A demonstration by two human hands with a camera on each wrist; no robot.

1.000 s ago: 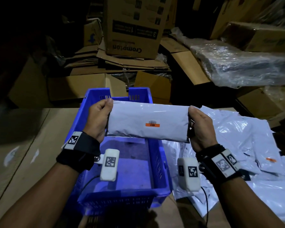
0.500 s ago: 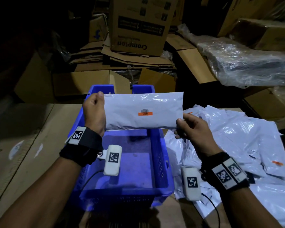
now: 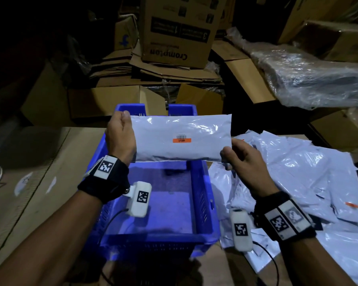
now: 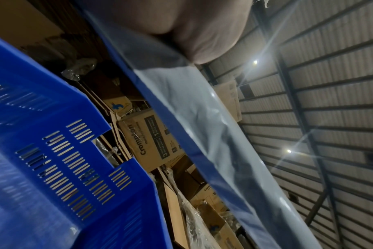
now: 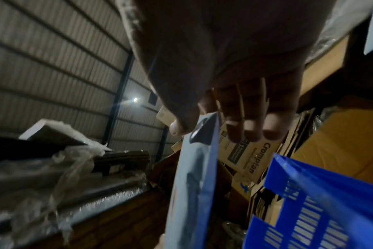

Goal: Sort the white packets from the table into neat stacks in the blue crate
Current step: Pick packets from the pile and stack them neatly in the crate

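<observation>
1. Above the blue crate (image 3: 202,195), a white packet (image 3: 182,139) is held level in the air, its long side running from left to right, clear of the crate's floor.
2. On the packet's upper face sits a small barcode sticker with an orange label (image 3: 181,140) just below it.
3. The left hand (image 3: 121,139) grips the packet's left end, fingers wrapped round its edge; the left wrist view shows the palm (image 4: 202,30) pressed to the film.
4. The right hand (image 3: 243,162) pinches the packet's near right corner between thumb and fingers; in the right wrist view the fingertips (image 5: 251,129) lie behind the film and the thumb in front.
5. The crate stands on the table (image 3: 41,168), against its far edge, roughly midway along it; what little of its floor shows looks bare.
6. A loose heap of white packets (image 3: 298,178) covers the table's right side, reaching right up to the crate's right wall.
7. Beyond the table's far edge are stacked cardboard boxes, one printed Crompton (image 3: 174,38), and a bundle wrapped in clear plastic (image 3: 310,77) off to the right.
</observation>
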